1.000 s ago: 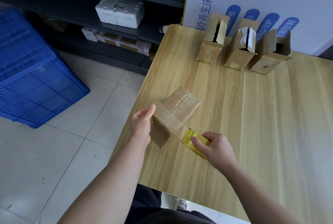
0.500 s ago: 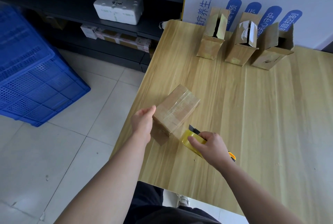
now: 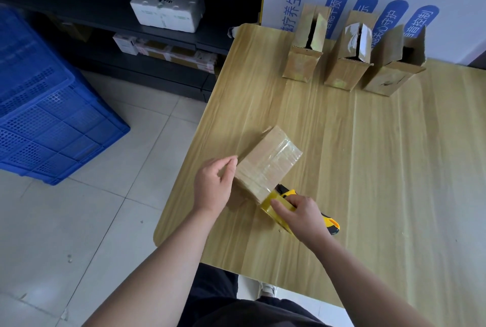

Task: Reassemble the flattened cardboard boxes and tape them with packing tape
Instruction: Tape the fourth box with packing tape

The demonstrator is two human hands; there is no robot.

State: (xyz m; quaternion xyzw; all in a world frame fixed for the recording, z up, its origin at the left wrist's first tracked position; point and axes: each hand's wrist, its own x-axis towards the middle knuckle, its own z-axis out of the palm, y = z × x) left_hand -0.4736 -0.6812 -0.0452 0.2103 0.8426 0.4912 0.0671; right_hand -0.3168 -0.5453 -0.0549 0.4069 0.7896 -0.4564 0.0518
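Observation:
A small brown cardboard box (image 3: pixel 265 161) wrapped in clear tape lies near the table's left edge. My left hand (image 3: pixel 214 186) holds its near left end. My right hand (image 3: pixel 299 214) grips a yellowish roll of packing tape (image 3: pixel 273 204) right at the box's near corner, and a strip of tape runs from the roll onto the box. A yellow and black utility knife (image 3: pixel 330 224) lies on the table under my right hand, partly hidden by it.
Three opened cardboard boxes (image 3: pixel 305 45) (image 3: pixel 349 53) (image 3: pixel 394 61) stand in a row at the back of the wooden table (image 3: pixel 394 155) against a white sign. A blue plastic crate (image 3: pixel 44 111) sits on the floor at left; dark shelves hold a white foam box (image 3: pixel 168 7).
My right hand has drawn the tape roll a little nearer the box corner, uncovering more of the knife. My left hand's fingers have curled at the box end.

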